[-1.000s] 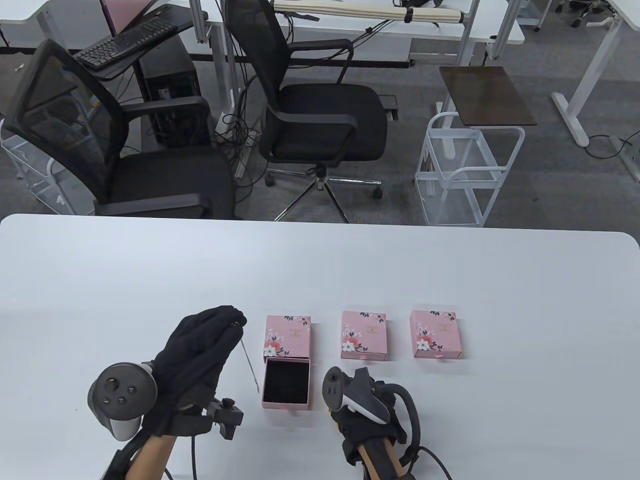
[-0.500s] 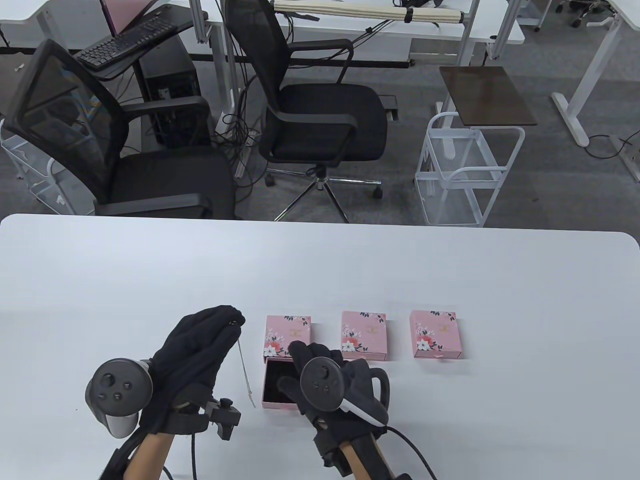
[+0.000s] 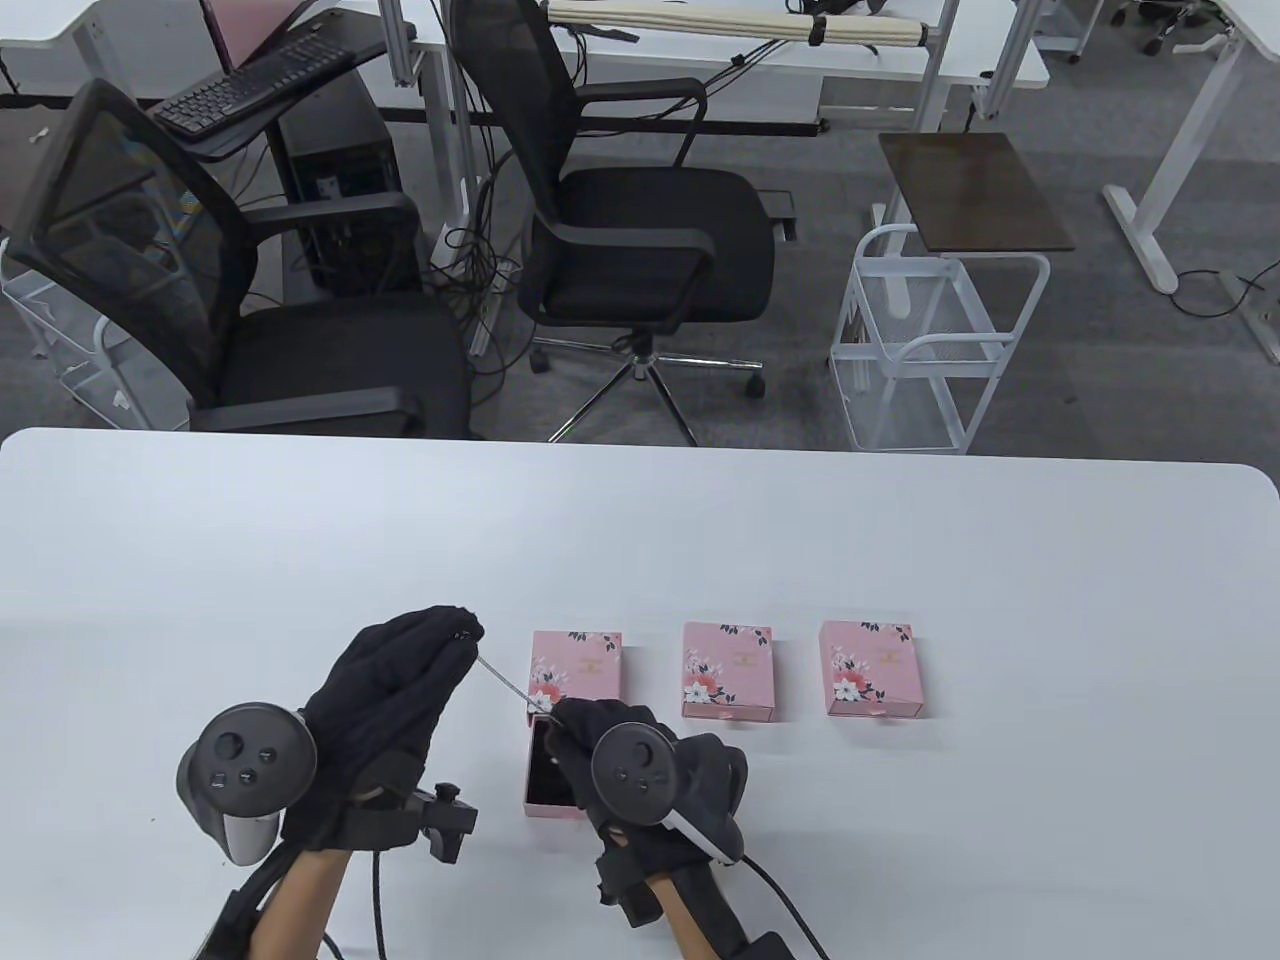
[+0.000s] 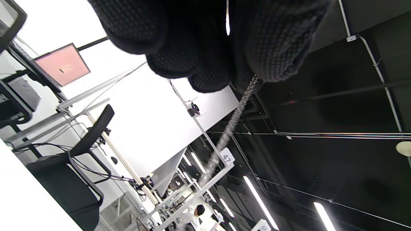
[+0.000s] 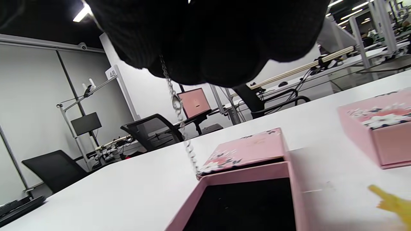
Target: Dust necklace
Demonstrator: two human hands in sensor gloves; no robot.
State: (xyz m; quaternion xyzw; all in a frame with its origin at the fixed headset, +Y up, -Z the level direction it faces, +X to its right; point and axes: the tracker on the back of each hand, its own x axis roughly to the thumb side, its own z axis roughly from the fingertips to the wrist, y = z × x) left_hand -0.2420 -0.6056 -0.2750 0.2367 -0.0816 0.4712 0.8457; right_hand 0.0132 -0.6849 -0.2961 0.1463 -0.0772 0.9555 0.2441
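Above the open pink box (image 3: 556, 778), our left hand (image 3: 395, 690) pinching one end of the necklace (image 3: 505, 685), our right hand (image 3: 600, 745) pinching the other, chain taut between us.

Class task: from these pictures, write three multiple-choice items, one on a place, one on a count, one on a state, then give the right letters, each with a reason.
1. Where does the necklace run?
A. coiled inside a closed box
B. between both hands
C. flat on the chair

2. How many pink boxes are on the table?
A. two
B. three
C. five

3. What state is the leftmost box in?
A. drawer pulled open
B. shut
C. upside down

Answers:
1. B, the left hand and right hand each pinch an end.
2. B, three stand in a row.
3. A, its black lining shows.
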